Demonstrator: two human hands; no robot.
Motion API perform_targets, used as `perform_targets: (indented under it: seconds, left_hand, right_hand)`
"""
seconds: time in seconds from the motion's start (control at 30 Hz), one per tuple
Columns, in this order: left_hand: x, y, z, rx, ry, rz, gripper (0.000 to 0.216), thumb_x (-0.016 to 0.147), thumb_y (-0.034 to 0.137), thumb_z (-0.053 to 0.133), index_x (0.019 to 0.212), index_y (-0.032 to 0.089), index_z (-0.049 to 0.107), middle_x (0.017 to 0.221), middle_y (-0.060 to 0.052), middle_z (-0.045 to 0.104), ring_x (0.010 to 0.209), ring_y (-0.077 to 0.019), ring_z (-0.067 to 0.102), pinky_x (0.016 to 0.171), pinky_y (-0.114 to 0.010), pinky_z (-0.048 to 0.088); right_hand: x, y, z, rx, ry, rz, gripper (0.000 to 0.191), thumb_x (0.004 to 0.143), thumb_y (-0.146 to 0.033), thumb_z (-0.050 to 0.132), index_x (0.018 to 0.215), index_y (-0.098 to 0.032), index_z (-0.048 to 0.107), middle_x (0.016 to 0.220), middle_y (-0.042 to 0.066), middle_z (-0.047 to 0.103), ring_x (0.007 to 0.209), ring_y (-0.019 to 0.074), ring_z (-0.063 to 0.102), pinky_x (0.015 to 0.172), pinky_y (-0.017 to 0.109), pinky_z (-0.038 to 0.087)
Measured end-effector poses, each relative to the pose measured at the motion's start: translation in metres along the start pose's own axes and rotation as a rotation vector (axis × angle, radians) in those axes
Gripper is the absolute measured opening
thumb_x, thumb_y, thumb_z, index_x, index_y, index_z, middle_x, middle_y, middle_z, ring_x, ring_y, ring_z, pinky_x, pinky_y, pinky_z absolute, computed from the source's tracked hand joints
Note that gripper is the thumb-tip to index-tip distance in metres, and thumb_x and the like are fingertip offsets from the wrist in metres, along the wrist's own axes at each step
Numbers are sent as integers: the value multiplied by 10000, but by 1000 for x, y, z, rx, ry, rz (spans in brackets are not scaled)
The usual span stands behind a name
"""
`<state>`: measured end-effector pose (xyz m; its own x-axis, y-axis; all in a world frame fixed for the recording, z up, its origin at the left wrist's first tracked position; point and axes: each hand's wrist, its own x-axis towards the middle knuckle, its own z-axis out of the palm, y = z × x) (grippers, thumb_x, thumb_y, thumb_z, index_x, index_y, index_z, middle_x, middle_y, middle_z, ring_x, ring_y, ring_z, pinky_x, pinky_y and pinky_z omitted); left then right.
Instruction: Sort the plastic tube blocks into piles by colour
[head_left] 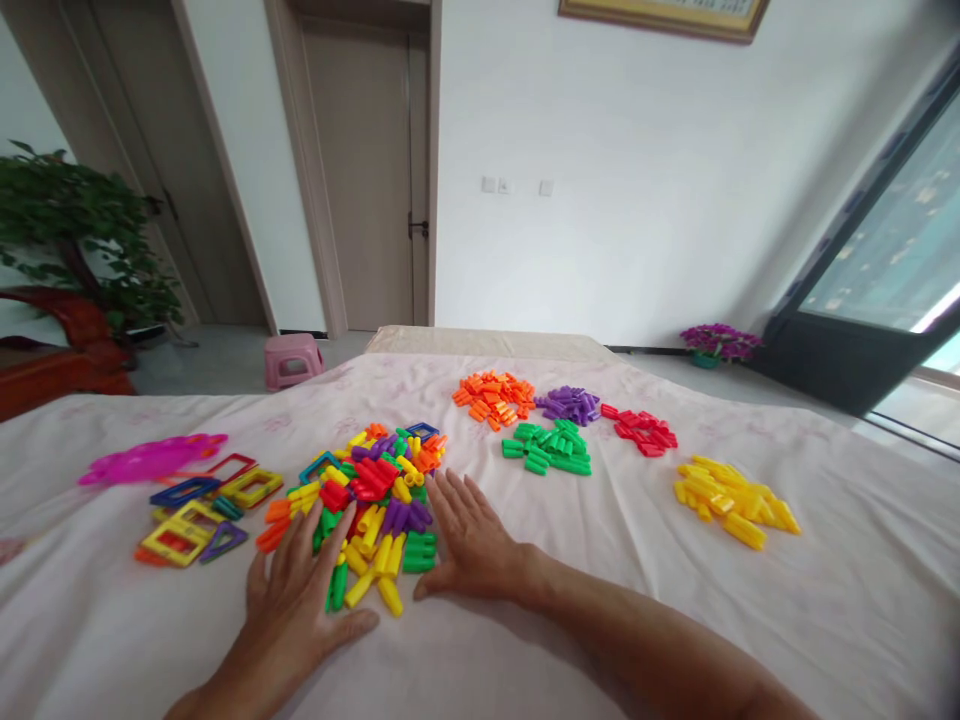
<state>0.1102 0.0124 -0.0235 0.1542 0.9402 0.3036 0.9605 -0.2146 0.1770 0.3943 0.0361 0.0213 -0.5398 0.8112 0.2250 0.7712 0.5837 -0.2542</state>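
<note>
A mixed pile of plastic building pieces [375, 480] in red, yellow, green, purple and orange lies between my two hands. My left hand [296, 590] is spread at the pile's near left side, its fingertips at the pieces. On the right, my right hand [476, 545] lies with fingers stretched out against the pile's edge, next to some green pieces [420, 551]. Neither hand has anything in its grasp. Farther off are single-colour heaps: orange pieces [495, 398], purple pieces [570, 404], green pieces [551, 446], red pieces [645, 432] and yellow pieces [735, 497].
Left of the pile lie several coloured frame tiles [184, 533], with a flat magenta plastic item [150, 460] behind them. A pale cloth [600, 620] covers the surface. Beyond stand a pink stool [292, 360] and a potted plant [75, 230].
</note>
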Motion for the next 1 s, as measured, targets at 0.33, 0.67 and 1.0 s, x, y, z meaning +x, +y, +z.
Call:
perform_targets:
  seconds: [0.33,0.67,1.0]
  left_hand:
    - [74,63,-6,-115,47,-38,951,709,706,648,1522,278,400,1638,-224,154,1482,-436,150,1070,-730,147]
    - [107,-10,-35,-186,362,3,466,974,471,368,1128,179,697,1235,-124,664,1185,-248,569,1072,-386,387]
    - [110,-56,-3,131,296,-230,555,959,523,335,1237,189,681,1347,-177,589,1231,-348,527,1032,-505,403]
  right_hand:
    - [46,31,-8,71,15,167,875,791,-567,712,1488,-164,371,1446,184,523,1333,325,482,1119,476,315]
    - [43,35,-18,91,109,185,620,763,-371,769,1326,-197,574,1158,91,682,1058,248,623,916,322,454]
    - [39,42,-30,-158,120,68,580,863,-146,643,1410,-270,494,1260,102,612,1088,242,619,899,328,485]
